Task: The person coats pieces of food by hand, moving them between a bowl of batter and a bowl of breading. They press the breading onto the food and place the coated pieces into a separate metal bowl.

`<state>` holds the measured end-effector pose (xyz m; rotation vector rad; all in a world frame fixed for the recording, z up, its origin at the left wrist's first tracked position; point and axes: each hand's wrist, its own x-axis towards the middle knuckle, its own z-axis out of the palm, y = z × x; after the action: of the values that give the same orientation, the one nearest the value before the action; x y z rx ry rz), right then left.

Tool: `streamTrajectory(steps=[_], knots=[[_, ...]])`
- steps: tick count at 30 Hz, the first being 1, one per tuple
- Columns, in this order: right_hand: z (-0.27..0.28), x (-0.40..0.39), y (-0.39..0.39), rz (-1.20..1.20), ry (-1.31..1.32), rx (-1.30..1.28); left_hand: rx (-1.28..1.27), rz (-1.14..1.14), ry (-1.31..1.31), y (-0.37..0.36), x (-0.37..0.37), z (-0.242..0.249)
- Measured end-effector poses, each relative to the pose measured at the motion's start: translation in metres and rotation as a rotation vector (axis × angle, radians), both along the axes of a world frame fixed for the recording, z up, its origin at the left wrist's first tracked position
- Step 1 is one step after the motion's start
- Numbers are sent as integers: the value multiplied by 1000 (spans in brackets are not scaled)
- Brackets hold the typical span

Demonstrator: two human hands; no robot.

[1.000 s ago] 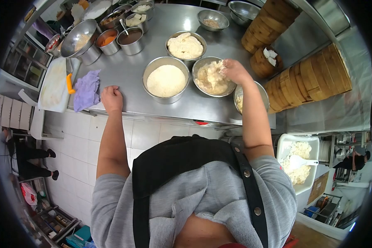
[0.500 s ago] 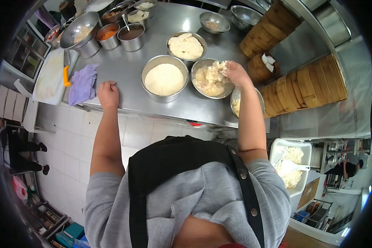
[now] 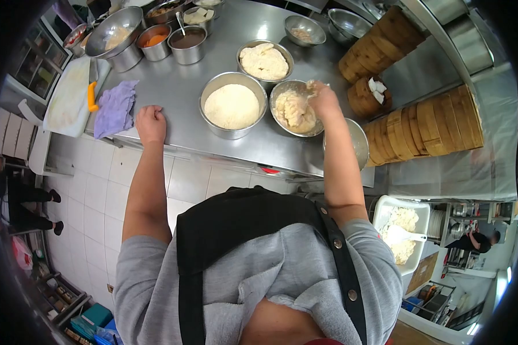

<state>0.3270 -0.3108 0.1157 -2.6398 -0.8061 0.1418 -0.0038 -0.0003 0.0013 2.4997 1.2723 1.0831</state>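
Observation:
My right hand (image 3: 323, 100) is at the right side of a steel bowl (image 3: 272, 103). Its curled fingers, coated with bits of food, are closed around some of the pale lumpy mixture (image 3: 293, 109); a little blur and the back of the hand partly hide the grip. My left hand (image 3: 151, 123) rests on the table's front edge, fingers curled in, with nothing showing in them. Left of the mixture bowl stands a deep steel pot of pale crumbs (image 3: 231, 107). Behind these two sits a bowl of pale, paste-like food (image 3: 264, 61).
A purple cloth (image 3: 116, 108) and an orange-handled knife (image 3: 92, 98) lie left. Bamboo steamers (image 3: 426, 127) stack up at right. Another bowl (image 3: 357, 144) stands partly behind my right forearm. Steel pots (image 3: 187, 49) line the back left. A white tub (image 3: 380, 215) sits lower right.
My right hand has shifted slightly left and up over the bowl, and the mixture looks more gathered. My left hand stays at the table edge. The whole view has shifted a little.

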Motion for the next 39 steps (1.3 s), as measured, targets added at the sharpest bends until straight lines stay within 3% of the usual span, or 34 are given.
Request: streamTrajectory(steps=[3, 6, 9, 16, 19, 23, 28, 34, 39], knots=[[28, -20, -11, 51, -16, -56, -21, 8, 13, 1, 0, 0], [13, -22, -22, 490, -87, -160, -14, 20, 28, -1, 1, 1], [0, -33, -24, 670, -264, -237, -33, 14, 26, -1, 1, 1], [-5, -6, -8, 718, -243, -249, -34, 2, 23, 0, 1, -1], [13, -3, -7, 532, 31, -275, -51, 17, 43, 1, 1, 1], [-15, 23, -16, 381, 275, 31, -56, 25, 54, 0, 0, -1], [3, 21, -21, 234, 757, 359, -41, 5, 25, 0, 1, -1], [28, 13, -25, -5, 1043, 432, -47, 3, 29, -2, 1, 5], [2, 25, -32, 50, 1463, 640, -62, 8, 2, -3, 1, 5]])
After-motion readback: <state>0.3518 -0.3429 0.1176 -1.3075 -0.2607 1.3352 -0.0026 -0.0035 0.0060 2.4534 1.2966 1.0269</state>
